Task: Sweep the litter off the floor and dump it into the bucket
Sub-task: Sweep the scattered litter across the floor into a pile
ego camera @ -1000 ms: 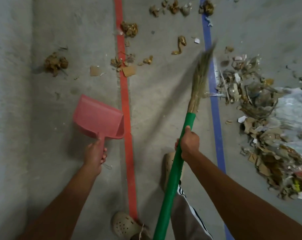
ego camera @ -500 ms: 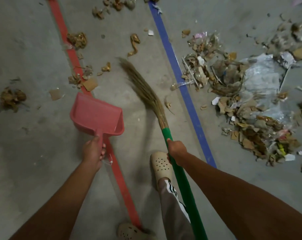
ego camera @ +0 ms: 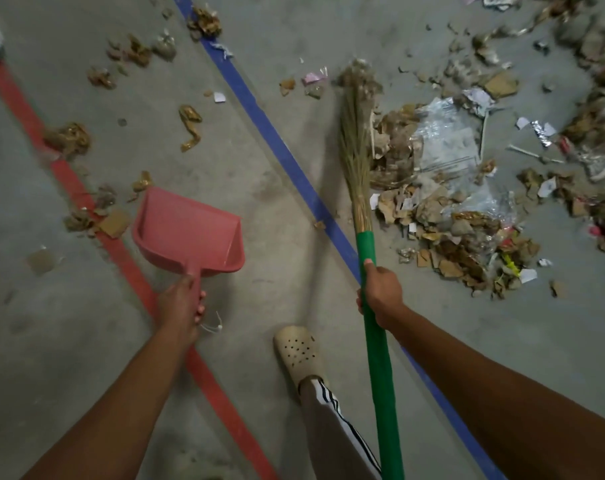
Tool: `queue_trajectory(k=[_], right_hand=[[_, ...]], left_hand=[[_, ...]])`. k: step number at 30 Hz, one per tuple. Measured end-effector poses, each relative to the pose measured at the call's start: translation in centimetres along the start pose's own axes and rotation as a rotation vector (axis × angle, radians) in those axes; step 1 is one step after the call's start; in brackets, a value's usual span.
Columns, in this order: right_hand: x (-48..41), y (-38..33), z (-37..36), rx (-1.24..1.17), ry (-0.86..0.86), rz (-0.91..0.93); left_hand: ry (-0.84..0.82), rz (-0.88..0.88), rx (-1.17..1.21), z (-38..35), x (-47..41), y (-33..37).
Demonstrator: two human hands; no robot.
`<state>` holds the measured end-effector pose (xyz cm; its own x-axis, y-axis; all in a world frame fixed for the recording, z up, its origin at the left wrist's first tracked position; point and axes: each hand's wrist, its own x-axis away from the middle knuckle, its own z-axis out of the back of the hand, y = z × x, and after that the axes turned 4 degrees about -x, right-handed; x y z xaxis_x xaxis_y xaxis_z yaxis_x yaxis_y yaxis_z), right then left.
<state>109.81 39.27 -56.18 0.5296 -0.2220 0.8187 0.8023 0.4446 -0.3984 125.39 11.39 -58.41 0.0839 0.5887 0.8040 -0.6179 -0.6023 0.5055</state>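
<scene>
My left hand (ego camera: pixel 181 303) grips the handle of a pink dustpan (ego camera: pixel 186 226). My fingers are curled tight round the handle. The open side of the dustpan points away from me. It sits just to the right of a red line (ego camera: pixel 121 251) on the floor (ego camera: pixel 259 299). A thin white tie (ego camera: pixel 212 325) hangs by my fingers at the end of the handle.

My right hand (ego camera: pixel 380 292) grips the green stick of a broom (ego camera: pixel 377 358). My fingers wrap round the stick and my thumb lies along it, pointing up toward the brush. The brush (ego camera: pixel 356 150) points far away from me. It touches the left edge of the big pile of litter (ego camera: pixel 443 202).

That pile lies on the floor to the right of a blue line (ego camera: pixel 287 157). It has torn brown card, bits of white paper and shiny clear plastic in it. More litter is spread about on the far right.

Small brown scraps (ego camera: pixel 69 138) lie on the far left too. Some are on the red line and some are between the two lines.

My foot, in a pale shoe (ego camera: pixel 299 351) with little holes, stands near me between the two lines. My trouser leg (ego camera: pixel 332 427) has stripes down the side.
</scene>
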Motion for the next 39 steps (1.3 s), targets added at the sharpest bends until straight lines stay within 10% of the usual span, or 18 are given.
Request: queue_trajectory(k=[16, 39], right_hand=[[12.6, 1.0, -14.6, 0.098, -0.136, 0.056], [34.2, 7.5, -50.0, 0.883, -0.655, 0.477]], left_hand=[[-0.041, -0.026, 0.006, 14.7, -3.1, 0.1], [0.443, 0.276, 0.277, 49.4, -10.0, -9.5]])
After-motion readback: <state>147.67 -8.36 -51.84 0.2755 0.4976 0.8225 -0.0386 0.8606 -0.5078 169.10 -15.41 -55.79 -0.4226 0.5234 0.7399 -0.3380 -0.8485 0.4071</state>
